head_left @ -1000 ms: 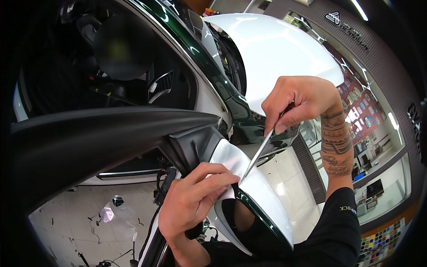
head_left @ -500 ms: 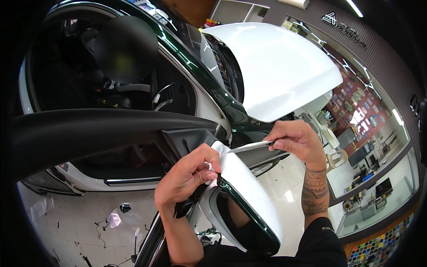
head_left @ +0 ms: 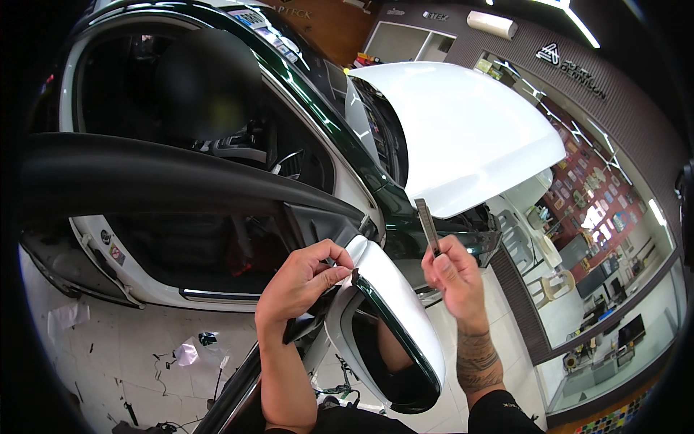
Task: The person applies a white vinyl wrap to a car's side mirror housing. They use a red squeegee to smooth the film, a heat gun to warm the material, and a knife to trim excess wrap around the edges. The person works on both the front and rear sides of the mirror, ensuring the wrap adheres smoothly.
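Note:
A side mirror with a white wrapped cover (head_left: pixel 396 293), a dark green rim (head_left: pixel 396 334) and dark glass (head_left: pixel 379 354) is in front of me. My left hand (head_left: pixel 296 286) is closed in a pinch on the edge of white film at the mirror's inner upper corner; its fingertips hide most of that edge. My right hand (head_left: pixel 459 278) grips a slim metal cutter knife (head_left: pixel 426 226), raised to the right of the mirror and apart from it. The knife points up and slightly left.
Above the mirror, the open car door (head_left: pixel 181 173) stretches left. Inside the car is a blurred person (head_left: pixel 210 87). A white hood (head_left: pixel 484 130) lies beyond, and film scraps (head_left: pixel 188 352) litter the tiled floor. Glass-fronted shop rooms (head_left: pixel 607 289) are at the right.
The knife has left the mirror cover; my right hand has moved down and left, turning the knife upward. My left hand still pinches near the mirror's corner. The whole view has shifted a little.

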Demonstrator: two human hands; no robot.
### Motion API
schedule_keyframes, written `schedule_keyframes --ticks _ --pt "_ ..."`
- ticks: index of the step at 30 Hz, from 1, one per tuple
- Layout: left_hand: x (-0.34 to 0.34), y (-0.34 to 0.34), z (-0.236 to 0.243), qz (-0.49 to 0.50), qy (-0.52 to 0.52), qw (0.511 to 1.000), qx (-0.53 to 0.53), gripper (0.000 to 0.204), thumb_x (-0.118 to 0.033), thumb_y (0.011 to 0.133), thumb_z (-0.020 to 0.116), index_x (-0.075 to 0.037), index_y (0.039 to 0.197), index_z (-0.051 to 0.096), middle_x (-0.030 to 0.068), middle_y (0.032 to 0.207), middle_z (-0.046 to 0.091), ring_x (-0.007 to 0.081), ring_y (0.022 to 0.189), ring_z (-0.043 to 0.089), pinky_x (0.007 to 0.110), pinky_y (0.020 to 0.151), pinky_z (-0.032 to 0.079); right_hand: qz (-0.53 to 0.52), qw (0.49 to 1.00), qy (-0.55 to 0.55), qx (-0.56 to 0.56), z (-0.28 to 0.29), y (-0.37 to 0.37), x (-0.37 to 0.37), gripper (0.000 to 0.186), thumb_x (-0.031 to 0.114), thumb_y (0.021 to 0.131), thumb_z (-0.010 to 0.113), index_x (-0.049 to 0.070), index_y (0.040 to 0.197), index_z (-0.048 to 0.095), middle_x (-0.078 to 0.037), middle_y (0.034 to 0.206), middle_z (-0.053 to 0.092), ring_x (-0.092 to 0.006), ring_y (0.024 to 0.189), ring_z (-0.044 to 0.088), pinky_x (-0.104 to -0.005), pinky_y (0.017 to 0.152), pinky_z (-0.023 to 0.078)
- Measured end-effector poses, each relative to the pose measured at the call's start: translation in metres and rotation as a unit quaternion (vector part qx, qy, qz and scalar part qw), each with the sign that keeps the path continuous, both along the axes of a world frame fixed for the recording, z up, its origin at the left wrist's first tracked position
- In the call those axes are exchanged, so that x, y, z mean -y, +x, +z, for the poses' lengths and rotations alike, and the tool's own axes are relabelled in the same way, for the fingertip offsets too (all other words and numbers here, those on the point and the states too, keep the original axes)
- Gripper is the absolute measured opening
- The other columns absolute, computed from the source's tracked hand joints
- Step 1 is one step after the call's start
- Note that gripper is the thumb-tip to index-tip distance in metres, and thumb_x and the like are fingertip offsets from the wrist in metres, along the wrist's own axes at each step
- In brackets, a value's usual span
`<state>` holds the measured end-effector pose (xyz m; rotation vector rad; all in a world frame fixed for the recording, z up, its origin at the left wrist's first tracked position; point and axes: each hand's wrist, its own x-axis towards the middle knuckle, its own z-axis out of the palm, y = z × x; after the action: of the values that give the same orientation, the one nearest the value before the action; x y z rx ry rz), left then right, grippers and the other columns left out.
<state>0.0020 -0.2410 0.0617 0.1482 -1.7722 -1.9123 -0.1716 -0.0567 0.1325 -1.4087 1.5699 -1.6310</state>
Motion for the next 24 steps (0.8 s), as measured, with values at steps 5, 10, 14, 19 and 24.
schedule_keyframes --ticks 5,10,14,19,24 --pt "-0.002 -0.005 0.005 0.008 0.002 1.000 -0.012 0.010 -0.004 0.091 0.065 0.004 0.095 0.061 0.0013 0.084 0.061 0.0060 0.077 0.054 0.023 0.070 0.045 -0.028 0.999 -0.037 -0.027 -0.008 0.018 0.009 0.021 0.022 0.102 0.052 0.004 0.094 0.057 0.007 0.065 0.042 -0.0019 0.058 0.032 -0.0199 0.052 0.026" --pt "0.002 0.002 0.004 0.081 -0.105 0.991 0.012 0.010 -0.006 0.091 0.063 0.003 0.095 0.066 0.0015 0.078 0.061 0.0057 0.072 0.054 0.022 0.069 0.046 0.013 0.998 -0.020 -0.057 0.010 0.032 0.037 0.017 0.015 0.100 0.052 0.001 0.106 0.058 0.004 0.074 0.049 -0.0039 0.064 0.041 -0.0212 0.057 0.034" --pt "-0.007 0.018 0.019 0.118 -0.241 0.957 0.106 0.016 -0.012 0.091 0.064 0.000 0.100 0.071 0.0076 0.071 0.063 0.0088 0.066 0.057 0.028 0.064 0.049 0.131 0.975 -0.026 -0.177 0.014 0.026 0.074 0.009 0.010 0.094 0.058 0.002 0.098 0.061 0.001 0.079 0.056 -0.0072 0.072 0.049 -0.0227 0.063 0.039" --pt "-0.011 0.011 -0.023 0.198 -0.275 0.941 0.005 0.016 -0.014 0.085 0.067 0.001 0.092 0.070 0.0177 0.084 0.070 0.0295 0.080 0.068 0.037 0.075 0.051 0.251 0.934 0.106 -0.233 0.011 -0.008 0.095 0.027 0.026 0.082 0.073 -0.001 0.081 0.073 0.003 0.064 0.059 -0.0045 0.062 0.048 -0.0229 0.056 0.034" --pt "-0.029 0.020 -0.027 0.326 -0.247 0.913 -0.004 0.017 -0.013 0.086 0.067 0.001 0.095 0.067 0.0179 0.083 0.070 0.0313 0.079 0.068 0.039 0.074 0.051 0.222 0.930 0.095 -0.278 0.013 0.025 0.105 0.025 0.023 0.089 0.070 -0.002 0.090 0.072 0.008 0.066 0.049 -0.0017 0.062 0.039 -0.0217 0.055 0.029"
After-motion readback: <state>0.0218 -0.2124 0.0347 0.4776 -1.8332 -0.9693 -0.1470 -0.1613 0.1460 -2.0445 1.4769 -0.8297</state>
